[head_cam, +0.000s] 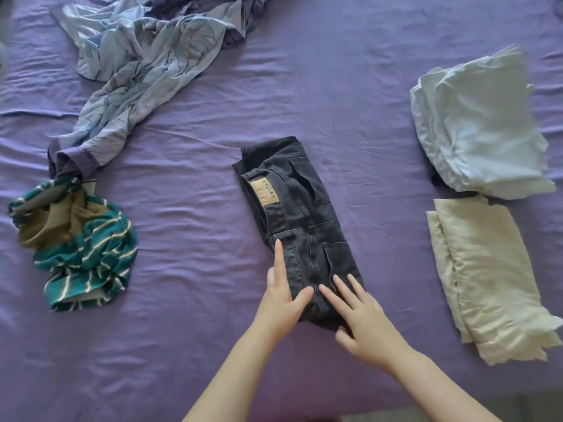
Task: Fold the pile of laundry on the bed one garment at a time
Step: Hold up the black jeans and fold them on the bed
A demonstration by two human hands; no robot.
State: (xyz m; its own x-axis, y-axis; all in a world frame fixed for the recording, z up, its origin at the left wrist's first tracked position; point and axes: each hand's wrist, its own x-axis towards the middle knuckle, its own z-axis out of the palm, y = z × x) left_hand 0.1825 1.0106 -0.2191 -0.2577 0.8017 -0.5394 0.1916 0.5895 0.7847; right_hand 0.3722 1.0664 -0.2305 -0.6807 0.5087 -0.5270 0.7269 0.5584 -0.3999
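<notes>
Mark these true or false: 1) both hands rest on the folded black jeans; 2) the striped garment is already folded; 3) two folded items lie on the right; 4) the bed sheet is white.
1) True: the left hand and right hand lie with straight fingers on the folded black jeans.
2) False: the striped garment lies crumpled at the left.
3) True: a pale blue folded item and a cream folded item.
4) False: the bed sheet is purple.

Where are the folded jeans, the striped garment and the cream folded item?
folded jeans (300,226), head view, middle of the denim.
striped garment (88,254), head view, teal striped part.
cream folded item (487,269), head view, top layer.
</notes>
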